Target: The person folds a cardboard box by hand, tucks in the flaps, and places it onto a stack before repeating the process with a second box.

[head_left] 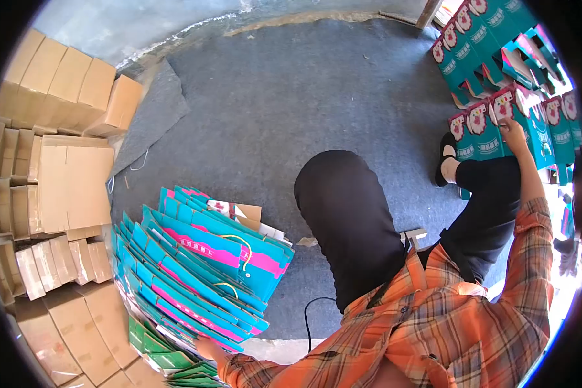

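Observation:
My right hand [512, 134] reaches out to the right, its fingers closed at the top edge of a teal carton [539, 132] printed with dark red and white. That carton stands among a row of matching upright cartons. Low on the left, my left hand [207, 348] is at the lower edge of a leaning stack of flattened teal and pink cartons [204, 249]; its fingertips are partly hidden there. Yellow cord handles [246, 253] show on some of these flat cartons. Green flat pieces [150, 343] lie just beside my left hand.
Brown cardboard boxes [76, 184] are piled along the left side. More teal cartons [482, 45] stand in rows at the upper right. Grey sheeting [271, 97] covers the floor, and a black cable [309, 323] runs near my seat.

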Action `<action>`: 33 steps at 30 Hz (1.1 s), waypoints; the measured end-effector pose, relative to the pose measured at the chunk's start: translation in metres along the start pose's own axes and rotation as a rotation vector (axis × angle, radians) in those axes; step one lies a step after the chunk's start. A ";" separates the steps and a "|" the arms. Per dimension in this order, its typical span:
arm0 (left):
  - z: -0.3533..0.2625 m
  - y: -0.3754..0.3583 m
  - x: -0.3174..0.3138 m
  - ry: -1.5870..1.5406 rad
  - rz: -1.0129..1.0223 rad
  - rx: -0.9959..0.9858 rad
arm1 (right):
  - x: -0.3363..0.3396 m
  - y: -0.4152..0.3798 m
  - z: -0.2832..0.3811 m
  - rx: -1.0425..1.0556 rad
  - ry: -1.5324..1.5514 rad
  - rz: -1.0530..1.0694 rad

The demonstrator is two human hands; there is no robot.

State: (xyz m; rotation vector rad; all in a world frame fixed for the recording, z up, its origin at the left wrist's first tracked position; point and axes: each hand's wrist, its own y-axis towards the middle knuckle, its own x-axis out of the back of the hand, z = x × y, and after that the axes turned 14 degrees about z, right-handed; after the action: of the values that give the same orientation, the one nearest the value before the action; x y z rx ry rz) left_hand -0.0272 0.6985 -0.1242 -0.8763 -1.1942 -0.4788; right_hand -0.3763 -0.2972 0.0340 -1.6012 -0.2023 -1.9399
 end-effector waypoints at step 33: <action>-0.347 -0.279 0.379 -0.538 -0.408 -1.347 | -0.010 0.045 0.144 0.474 0.473 0.284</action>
State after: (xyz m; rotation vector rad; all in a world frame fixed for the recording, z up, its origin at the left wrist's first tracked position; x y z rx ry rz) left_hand 0.0993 0.3011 0.2866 -1.9938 -1.4961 -1.5388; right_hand -0.2299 -0.2609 0.0505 -0.7971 -0.2062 -1.8140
